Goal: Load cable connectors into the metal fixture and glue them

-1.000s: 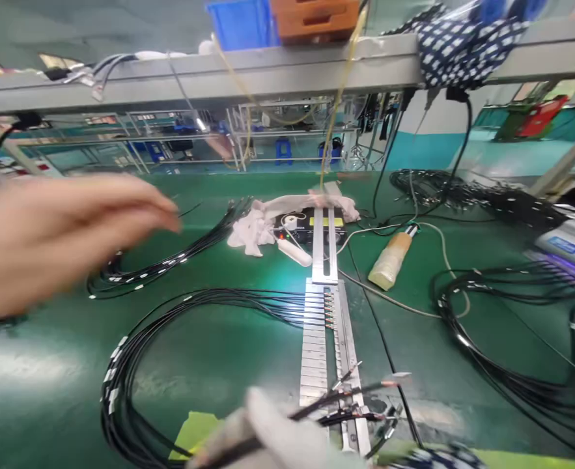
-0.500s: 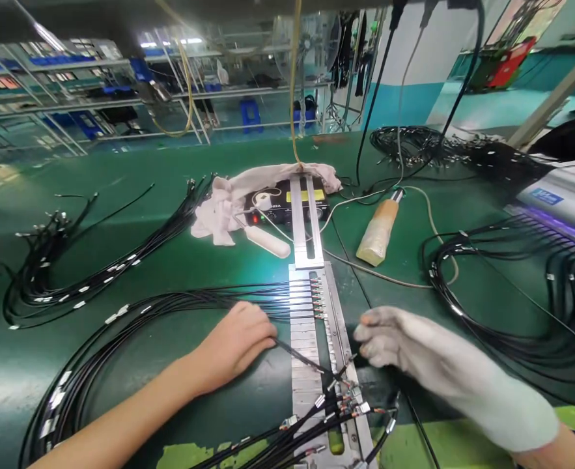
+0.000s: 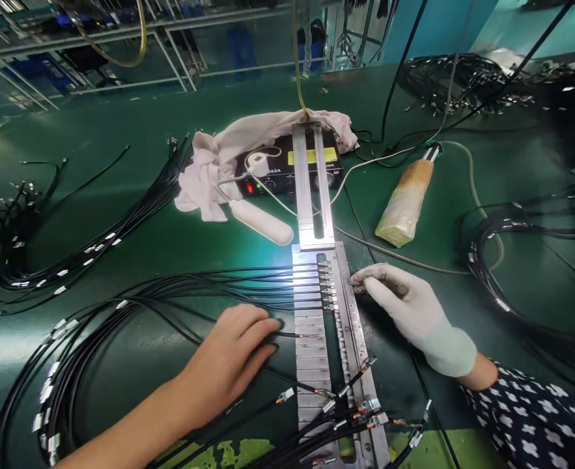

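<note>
My bare left hand point(image 3: 241, 352) is closed on a thin black cable point(image 3: 290, 335), just left of the slotted metal fixture point(image 3: 311, 374). The cable's stripped end, with fine coloured wires, lies over the fixture's slats. Above it, several black cables point(image 3: 262, 286) lie side by side across the fixture, their wire ends in a row by the rail point(image 3: 348, 326). My right hand point(image 3: 409, 306), in a white glove, is at the rail's right edge with thumb and fingers pinched; what they hold, if anything, is hidden. More loose cable ends with metal connectors point(image 3: 378, 420) cross the fixture's near end.
A black control box point(image 3: 272, 185) under a pinkish cloth point(image 3: 262, 130) stands behind the fixture. In front are a white-handled tool point(image 3: 262, 221) and, to the right, a tape-wrapped handle point(image 3: 404, 205) with a cord. Cable bundles point(image 3: 86, 254) lie left and right on the green table point(image 3: 150, 140).
My right hand has moved up and closer to the rail. My left hand has brought a cable end onto the slats below the row. The view has tilted down.
</note>
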`<action>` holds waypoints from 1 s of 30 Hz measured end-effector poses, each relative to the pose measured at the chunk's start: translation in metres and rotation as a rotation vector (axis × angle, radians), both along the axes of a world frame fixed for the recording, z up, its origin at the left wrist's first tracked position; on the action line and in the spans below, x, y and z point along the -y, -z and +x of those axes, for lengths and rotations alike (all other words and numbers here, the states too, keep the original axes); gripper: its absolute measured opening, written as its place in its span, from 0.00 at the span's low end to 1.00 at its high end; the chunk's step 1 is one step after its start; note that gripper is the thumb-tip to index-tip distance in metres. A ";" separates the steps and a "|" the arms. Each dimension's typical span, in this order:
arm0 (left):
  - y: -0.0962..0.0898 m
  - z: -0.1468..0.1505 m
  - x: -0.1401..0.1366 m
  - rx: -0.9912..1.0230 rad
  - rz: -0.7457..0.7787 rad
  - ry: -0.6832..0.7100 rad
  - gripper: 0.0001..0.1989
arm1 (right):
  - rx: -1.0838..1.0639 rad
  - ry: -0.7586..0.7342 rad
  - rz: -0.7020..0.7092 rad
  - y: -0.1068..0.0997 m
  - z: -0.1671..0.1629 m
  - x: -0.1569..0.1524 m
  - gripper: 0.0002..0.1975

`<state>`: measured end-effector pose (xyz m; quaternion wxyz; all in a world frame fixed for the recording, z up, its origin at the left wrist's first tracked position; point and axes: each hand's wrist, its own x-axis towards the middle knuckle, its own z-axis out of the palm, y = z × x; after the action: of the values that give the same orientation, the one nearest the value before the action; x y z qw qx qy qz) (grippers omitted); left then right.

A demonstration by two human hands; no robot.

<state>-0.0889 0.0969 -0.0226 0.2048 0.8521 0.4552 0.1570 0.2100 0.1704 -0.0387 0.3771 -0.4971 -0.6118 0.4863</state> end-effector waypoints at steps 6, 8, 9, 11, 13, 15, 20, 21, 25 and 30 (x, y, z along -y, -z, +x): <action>0.008 0.013 -0.018 0.157 -0.016 0.049 0.12 | 0.027 -0.020 0.011 0.006 0.000 0.001 0.09; 0.008 0.017 -0.024 0.188 0.021 0.063 0.13 | 0.014 -0.026 0.007 0.007 0.000 0.000 0.09; 0.007 0.021 -0.026 0.186 0.035 0.076 0.14 | 0.007 -0.028 0.008 0.007 0.001 0.000 0.09; 0.006 0.027 -0.031 0.161 0.049 0.101 0.13 | 0.004 -0.028 0.010 0.006 0.001 0.000 0.09; 0.007 0.032 -0.033 0.133 0.042 0.100 0.14 | 0.010 -0.032 0.013 0.006 0.001 0.000 0.09; 0.007 0.033 -0.033 0.138 0.035 0.084 0.14 | 0.009 -0.047 0.020 0.005 0.000 -0.001 0.08; 0.009 0.024 -0.026 0.086 0.211 0.056 0.16 | -0.012 -0.076 0.037 0.003 0.001 -0.002 0.07; 0.009 0.022 -0.026 0.055 0.231 0.071 0.16 | -0.009 -0.077 0.038 0.003 0.001 -0.002 0.07; 0.008 0.020 -0.030 -0.039 0.190 0.198 0.17 | 0.007 -0.076 0.039 0.002 0.001 -0.002 0.08; 0.003 0.023 -0.041 -0.109 0.191 0.261 0.14 | 0.000 -0.066 0.039 0.004 0.001 -0.002 0.07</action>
<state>-0.0659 0.1381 -0.0258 0.1165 0.9269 0.3340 0.1251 0.2107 0.1726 -0.0427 0.3705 -0.4691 -0.6372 0.4864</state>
